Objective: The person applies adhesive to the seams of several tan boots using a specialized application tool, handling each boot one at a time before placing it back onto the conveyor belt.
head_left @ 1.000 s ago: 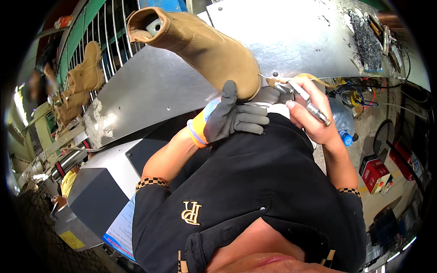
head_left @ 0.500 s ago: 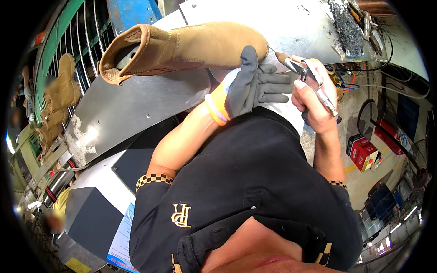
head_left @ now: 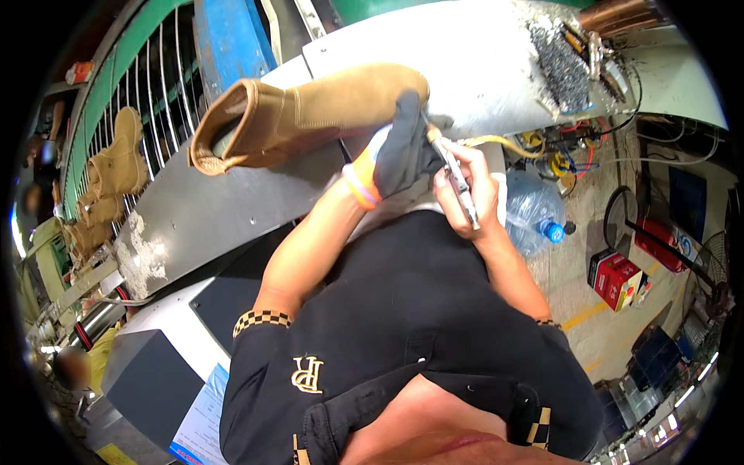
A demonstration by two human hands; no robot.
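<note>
At the far left, several tan boots (head_left: 116, 163) stand on a rack of metal bars (head_left: 167, 85), with a blue panel (head_left: 232, 39) just right of it. The curved metal tabletop (head_left: 248, 198) runs from the near left to the far right. The large tan boot (head_left: 341, 93) is over its middle, its open shaft toward the left and its toe toward the right; whether it rests on the surface cannot be told. The left hand (head_left: 403, 147), in a dark grey glove with an orange cuff, is at the near side of the toe, thumb pointing far; how tightly its fingers are bent, or whether they grip the boot, is unclear. Just to the right, the bare right hand (head_left: 474, 186) is closed around a slim metal tool (head_left: 457, 177), whose tip points at the toe. A yellowish hose (head_left: 500, 144) curves off behind it. Farther right, beside the tabletop, are a clear bottle (head_left: 533, 208) with a blue cap and a red box (head_left: 614, 279) on the floor.
</note>
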